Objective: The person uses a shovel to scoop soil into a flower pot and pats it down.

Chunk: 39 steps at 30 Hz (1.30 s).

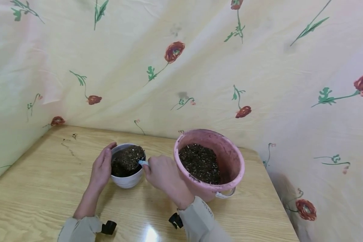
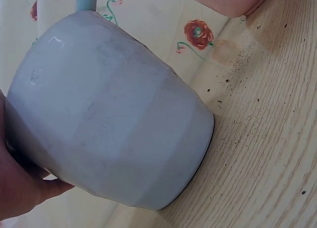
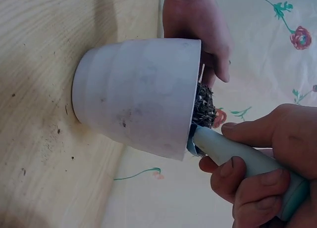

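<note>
A white flowerpot [image 1: 127, 182] stands on the table, holding dark potting soil [image 1: 121, 169]. My left hand [image 1: 100, 168] holds the pot's left side, its fingers reaching round toward the far side near the rim. In my right hand [image 1: 163, 173] is the pale blue handle of a hand trowel [image 3: 242, 156], gripped with the thumb along the top. The trowel's blade lies at the pot's mouth, mostly hidden under a heap of soil. In the right wrist view, part of the blue blade shows at the rim.
To the right of the pot stands a pink bucket [image 1: 228, 158] with soil inside and a white handle fitting [image 1: 225, 195]. Soil crumbs are scattered on the wooden table [image 1: 33, 174]. Behind it hangs a flowered cloth [image 1: 124, 67].
</note>
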Motion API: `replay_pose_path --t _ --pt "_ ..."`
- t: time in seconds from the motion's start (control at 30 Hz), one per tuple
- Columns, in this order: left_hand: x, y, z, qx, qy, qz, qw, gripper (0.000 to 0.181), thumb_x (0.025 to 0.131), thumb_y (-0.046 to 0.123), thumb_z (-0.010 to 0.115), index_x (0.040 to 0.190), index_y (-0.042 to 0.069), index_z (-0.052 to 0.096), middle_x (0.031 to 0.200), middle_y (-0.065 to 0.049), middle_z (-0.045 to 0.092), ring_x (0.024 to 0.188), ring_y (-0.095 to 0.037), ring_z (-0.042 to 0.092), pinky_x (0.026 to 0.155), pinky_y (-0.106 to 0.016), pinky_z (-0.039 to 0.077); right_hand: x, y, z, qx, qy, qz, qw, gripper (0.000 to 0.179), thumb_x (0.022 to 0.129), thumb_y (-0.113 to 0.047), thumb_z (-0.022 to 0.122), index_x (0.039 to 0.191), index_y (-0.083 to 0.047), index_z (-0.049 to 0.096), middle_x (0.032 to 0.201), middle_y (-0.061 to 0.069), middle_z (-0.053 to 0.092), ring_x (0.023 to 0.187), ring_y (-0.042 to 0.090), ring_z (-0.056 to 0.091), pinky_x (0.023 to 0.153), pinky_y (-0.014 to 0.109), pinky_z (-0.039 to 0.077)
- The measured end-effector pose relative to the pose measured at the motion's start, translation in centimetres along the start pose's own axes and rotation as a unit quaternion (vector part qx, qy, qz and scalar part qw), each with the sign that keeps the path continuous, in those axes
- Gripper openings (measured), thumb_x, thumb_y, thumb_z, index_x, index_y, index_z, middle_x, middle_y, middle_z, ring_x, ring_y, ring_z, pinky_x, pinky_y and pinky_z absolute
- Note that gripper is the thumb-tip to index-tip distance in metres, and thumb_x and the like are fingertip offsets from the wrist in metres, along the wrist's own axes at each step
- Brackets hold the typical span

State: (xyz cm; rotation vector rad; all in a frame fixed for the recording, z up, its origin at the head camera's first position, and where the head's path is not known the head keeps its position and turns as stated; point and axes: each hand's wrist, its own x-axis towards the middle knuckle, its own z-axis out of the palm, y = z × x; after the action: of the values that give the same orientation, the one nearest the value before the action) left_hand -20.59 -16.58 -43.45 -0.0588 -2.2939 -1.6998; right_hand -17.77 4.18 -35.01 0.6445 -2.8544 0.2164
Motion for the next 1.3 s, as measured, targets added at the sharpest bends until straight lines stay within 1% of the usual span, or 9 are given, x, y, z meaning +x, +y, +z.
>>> replay_pose_path --t 0.27,0.37,0.5,0.73,0.83,0.97,1.13,1.3 --pt "-0.1 0.0 -0.1 -0.020 -0.008 -0.009 0.9997 0.055 0.106 0.037 0.022 0.143 0.002 0.042 0.149 -0.018 0.040 0.141 -0.032 0.029 0.115 -0.051 0.020 1.1 -0.4 -0.8 -0.015 -0.035 -0.007 0.9992 0.040 0.093 -0.035 0.061 0.059 -0.019 0.047 0.053 -0.005 0.047 0.047 0.013 0.045 0.043 0.030 0.037" --pt "-0.2 0.0 -0.1 -0.022 -0.007 -0.012 0.9997 0.055 0.106 0.038 0.022 0.143 0.003 0.042 0.148 -0.017 0.040 0.141 -0.031 0.029 0.116 -0.050 0.020 1.4 -0.7 -1.0 -0.032 -0.034 -0.018 0.9988 0.040 0.093 -0.034 0.061 0.058 -0.019 0.048 0.052 -0.004 0.048 0.048 0.013 0.046 0.044 0.031 0.039" --pt "-0.2 0.1 -0.2 -0.036 -0.010 -0.021 0.9991 0.054 0.107 0.035 0.020 0.144 0.003 0.041 0.149 -0.018 0.039 0.142 -0.031 0.027 0.116 -0.048 0.019 1.8 -1.2 -1.4 -0.051 -0.030 -0.028 0.9979 0.039 0.092 -0.034 0.063 0.058 -0.017 0.052 0.053 -0.004 0.049 0.050 0.014 0.048 0.043 0.031 0.041" --pt "-0.1 0.3 0.0 -0.085 -0.007 -0.039 0.9956 0.056 0.107 0.037 0.020 0.142 0.000 0.041 0.149 -0.017 0.039 0.142 -0.027 0.026 0.118 -0.043 0.016 2.2 -1.8 -1.9 -0.055 -0.022 -0.032 0.9977 0.031 0.088 -0.033 0.067 0.063 -0.016 0.057 0.055 -0.004 0.051 0.051 0.014 0.050 0.041 0.031 0.041" --pt "-0.1 0.3 0.0 -0.117 -0.009 -0.051 0.9918 0.057 0.106 0.037 0.019 0.143 -0.002 0.040 0.149 -0.017 0.038 0.141 -0.026 0.026 0.118 -0.042 0.016 2.4 -2.0 -2.1 -0.059 -0.022 -0.036 0.9973 0.030 0.088 -0.033 0.068 0.065 -0.016 0.059 0.054 -0.005 0.050 0.051 0.013 0.050 0.041 0.030 0.040" --pt "-0.1 0.4 0.1 -0.149 -0.010 -0.065 0.9867 0.059 0.106 0.039 0.017 0.143 -0.002 0.038 0.149 -0.018 0.037 0.140 -0.026 0.026 0.118 -0.042 0.016 2.6 -2.3 -2.4 -0.061 -0.038 -0.042 0.9966 0.028 0.089 -0.034 0.066 0.068 -0.016 0.062 0.055 -0.005 0.051 0.052 0.012 0.049 0.041 0.030 0.040" --pt "-0.1 0.3 0.0 -0.154 -0.010 -0.068 0.9856 0.060 0.106 0.039 0.015 0.143 -0.002 0.038 0.148 -0.018 0.037 0.139 -0.027 0.028 0.117 -0.043 0.016 2.8 -2.6 -2.5 -0.069 -0.045 -0.045 0.9955 0.027 0.089 -0.034 0.066 0.070 -0.016 0.064 0.055 -0.005 0.051 0.051 0.011 0.049 0.040 0.028 0.040" --pt "0.1 0.2 0.0 -0.147 -0.007 -0.075 0.9862 0.061 0.106 0.041 0.015 0.143 0.000 0.040 0.147 -0.016 0.039 0.139 -0.025 0.029 0.117 -0.041 0.017 3.0 -2.8 -2.9 -0.093 -0.040 -0.044 0.9939 0.024 0.087 -0.034 0.068 0.072 -0.016 0.065 0.059 -0.003 0.056 0.054 0.013 0.054 0.041 0.031 0.043"
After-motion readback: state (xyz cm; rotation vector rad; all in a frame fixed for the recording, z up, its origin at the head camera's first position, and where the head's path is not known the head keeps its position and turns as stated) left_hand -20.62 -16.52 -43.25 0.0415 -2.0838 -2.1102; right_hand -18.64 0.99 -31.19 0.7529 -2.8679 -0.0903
